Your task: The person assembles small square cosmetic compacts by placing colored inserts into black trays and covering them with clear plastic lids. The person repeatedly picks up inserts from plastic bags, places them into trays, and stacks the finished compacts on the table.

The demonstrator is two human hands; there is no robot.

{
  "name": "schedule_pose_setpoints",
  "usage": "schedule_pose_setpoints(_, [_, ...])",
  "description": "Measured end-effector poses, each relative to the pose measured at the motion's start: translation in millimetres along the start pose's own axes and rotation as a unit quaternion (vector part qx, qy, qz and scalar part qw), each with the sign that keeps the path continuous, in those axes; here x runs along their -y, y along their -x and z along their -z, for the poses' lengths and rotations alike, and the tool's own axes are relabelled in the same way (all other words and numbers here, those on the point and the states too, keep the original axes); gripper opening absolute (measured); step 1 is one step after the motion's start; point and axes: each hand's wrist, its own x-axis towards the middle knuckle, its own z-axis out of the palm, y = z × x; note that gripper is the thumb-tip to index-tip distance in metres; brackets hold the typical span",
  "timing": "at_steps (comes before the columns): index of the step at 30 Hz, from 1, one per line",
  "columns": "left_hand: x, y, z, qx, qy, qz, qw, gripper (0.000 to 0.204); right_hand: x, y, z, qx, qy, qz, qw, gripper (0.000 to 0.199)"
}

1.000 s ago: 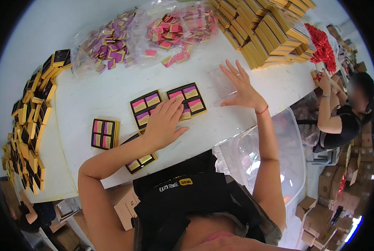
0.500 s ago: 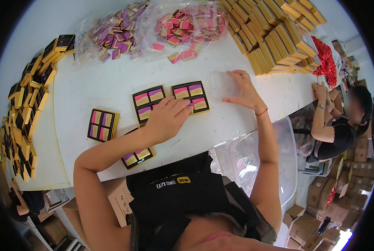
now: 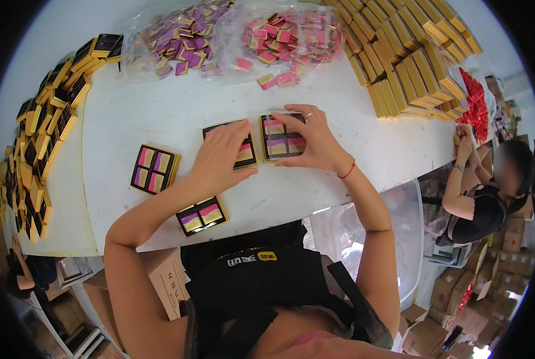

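Observation:
My right hand (image 3: 318, 140) grips a clear plastic lid (image 3: 284, 111) by its opposite edges, with thumb and fingers spread around it. The lid lies over a black, gold-edged box (image 3: 263, 140) of pink and purple wrapped squares; whether it is fully seated I cannot tell. My left hand (image 3: 222, 152) is over a similar box (image 3: 246, 157) just to the left, fingers stretched and thumb apart, hiding much of it. Left of that hand lies another filled box (image 3: 154, 169). Nearer me, a fourth box (image 3: 203, 216) is partly covered by my left forearm.
Plastic bags of purple squares (image 3: 187, 51) and pink squares (image 3: 273, 39) lie at the back. Gold boxes (image 3: 411, 72) are stacked back right, near red material (image 3: 474, 105). Black-and-gold boxes (image 3: 46, 131) line the left. A co-worker (image 3: 483, 185) is at the right.
My right hand has brought the clear lid leftward over the right-hand box. My left hand has moved off that box to the one beside it. The view has shifted slightly.

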Motion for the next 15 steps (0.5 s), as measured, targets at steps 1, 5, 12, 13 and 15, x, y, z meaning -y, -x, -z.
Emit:
schedule_pose_setpoints(1, [5, 3, 4, -0.012, 0.004, 0.021, 1.0, 0.094, -2, -2, -5, 0.011, -0.005, 0.006, 1.0, 0.092])
schedule_pose_setpoints(5, [15, 17, 14, 0.015, -0.05, 0.025, 0.998, 0.096, -1, -13, -12, 0.055, -0.009, -0.003, 0.998, 0.092])
schedule_pose_setpoints(12, [21, 17, 20, 0.034, -0.028, 0.041, 0.998, 0.094, -2, -17, 1, 0.146, -0.016, -0.044, 0.988, 0.094])
schedule_pose_setpoints(13, [17, 11, 20, 0.045, -0.017, 0.035, 0.998, 0.094, -1, -7, 4, 0.137, -0.015, -0.065, 0.988, 0.092])
schedule_pose_setpoints(15, [18, 8, 19, 0.046, -0.037, 0.033, 0.998, 0.092, -2, 6, -6, 0.012, 0.055, -0.002, 0.998, 0.082])
